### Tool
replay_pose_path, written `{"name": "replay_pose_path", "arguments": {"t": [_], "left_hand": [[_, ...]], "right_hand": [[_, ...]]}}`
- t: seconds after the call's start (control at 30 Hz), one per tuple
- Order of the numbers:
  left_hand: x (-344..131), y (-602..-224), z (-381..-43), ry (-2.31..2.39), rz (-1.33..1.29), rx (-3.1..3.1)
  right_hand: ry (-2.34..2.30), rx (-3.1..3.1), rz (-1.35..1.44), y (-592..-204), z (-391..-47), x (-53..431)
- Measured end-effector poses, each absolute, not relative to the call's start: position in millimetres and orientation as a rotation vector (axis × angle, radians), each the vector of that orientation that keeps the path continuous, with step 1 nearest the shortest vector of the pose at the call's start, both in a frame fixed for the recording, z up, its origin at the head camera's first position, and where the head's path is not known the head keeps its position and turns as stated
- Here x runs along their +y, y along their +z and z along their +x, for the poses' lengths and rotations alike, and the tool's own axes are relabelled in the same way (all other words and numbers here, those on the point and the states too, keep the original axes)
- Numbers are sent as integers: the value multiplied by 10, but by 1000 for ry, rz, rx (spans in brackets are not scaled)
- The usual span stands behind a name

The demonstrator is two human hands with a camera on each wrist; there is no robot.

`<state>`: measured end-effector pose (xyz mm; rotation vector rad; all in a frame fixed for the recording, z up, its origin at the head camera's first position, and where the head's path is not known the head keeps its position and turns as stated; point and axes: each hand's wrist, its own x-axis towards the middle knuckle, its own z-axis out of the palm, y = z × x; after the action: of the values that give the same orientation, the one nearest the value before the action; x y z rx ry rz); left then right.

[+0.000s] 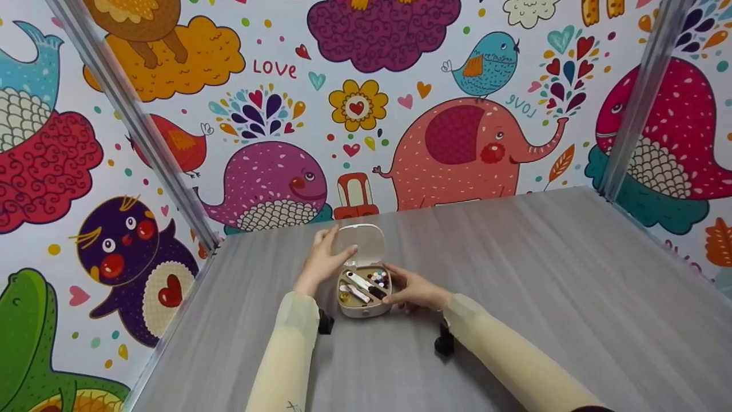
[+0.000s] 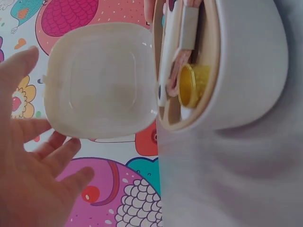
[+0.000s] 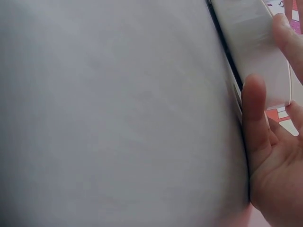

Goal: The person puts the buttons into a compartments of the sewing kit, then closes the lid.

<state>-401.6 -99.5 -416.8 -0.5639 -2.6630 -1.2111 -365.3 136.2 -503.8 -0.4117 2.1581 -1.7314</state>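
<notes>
A small white case (image 1: 366,313) stands on the table, its pale translucent lid (image 2: 104,80) raised. Inside lie a gold thimble-like cup (image 2: 188,86), a white-and-black slim tool (image 1: 361,282), a pink-and-white strip (image 1: 358,293) and several small coloured round pieces (image 1: 379,278). My left hand (image 1: 323,260) is at the lid's left side, fingers spread, its thumb in front of the lid in the head view; the left wrist view shows fingertips close to the lid's edge. My right hand (image 1: 420,289) grips the case's right side between thumb and fingers. Its fingertips are partly hidden.
The grey wood-grain table (image 1: 532,274) extends around the case. Behind it rises a wall (image 1: 366,154) printed with cartoon animals. Metal posts (image 1: 137,131) stand at the corners. Black wrist-worn pieces (image 1: 444,343) hang under the forearms.
</notes>
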Motion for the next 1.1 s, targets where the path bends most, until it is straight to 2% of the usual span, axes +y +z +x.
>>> {"name": "replay_pose_path", "arguments": {"t": [0.4, 1.1], "left_hand": [[-1013, -4166, -3917, -1302, -578, -2643], [-1182, -4421, -3707, -1215, -683, -2851]], "right_hand": [[-1712, 2200, -420, -4999, -3686, 1391], [-1707, 2175, -392, -5014, -3645, 1361]]}}
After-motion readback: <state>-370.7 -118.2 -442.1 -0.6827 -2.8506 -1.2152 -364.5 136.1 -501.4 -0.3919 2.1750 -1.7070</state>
